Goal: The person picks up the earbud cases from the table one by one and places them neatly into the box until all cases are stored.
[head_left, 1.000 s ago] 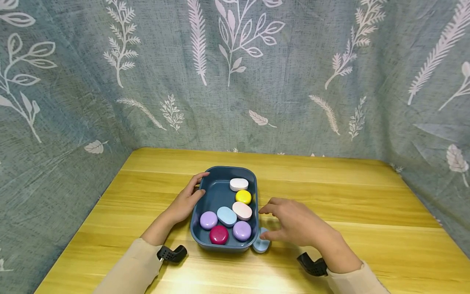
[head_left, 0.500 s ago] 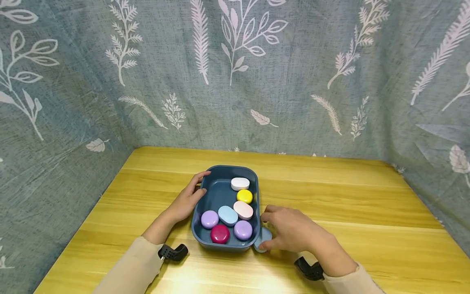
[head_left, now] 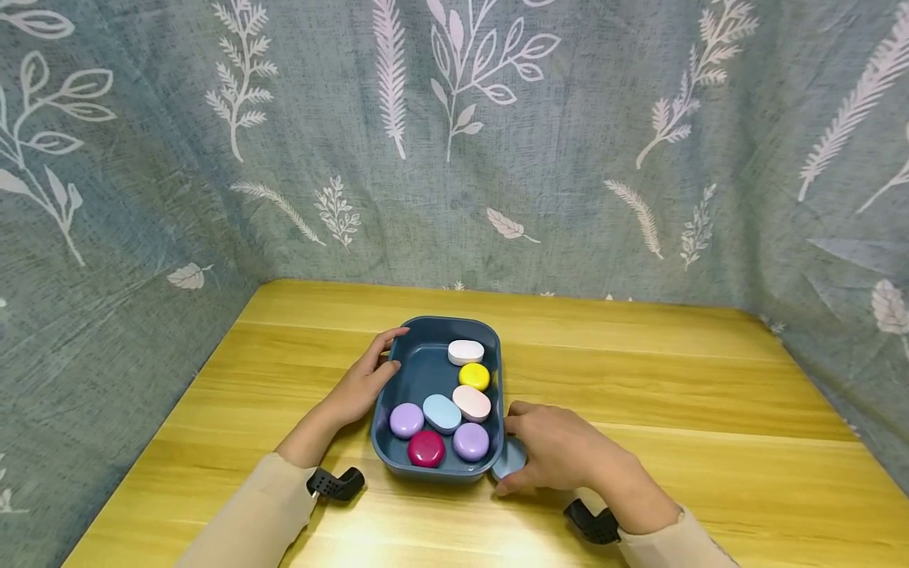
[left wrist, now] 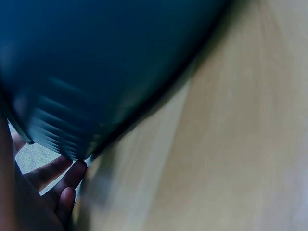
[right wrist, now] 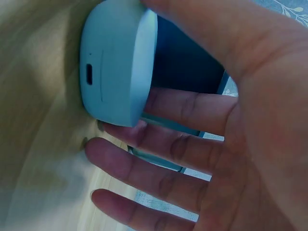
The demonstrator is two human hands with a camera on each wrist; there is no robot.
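A dark blue rectangular box stands on the table, holding several small rounded cases, among them a yellow one and a crimson one. My left hand rests against the box's left side, thumb and forefinger tips at the rim. In the left wrist view, its other fingers touch the outer wall. Beside the box's near right corner, my right hand pinches a light blue earbud case with a port slot, thumb at one end and fingers at the other. The hand partly hides this case in the head view.
The wooden table reaches back to a grey-green leaf-print curtain, which also hangs at both sides. Inside the box are also a white case, a pale pink one, another light blue one and lilac ones.
My right hand has come down and nearer over the loose light blue case, its thumb and fingers now around it. The left hand and the box keep their places.
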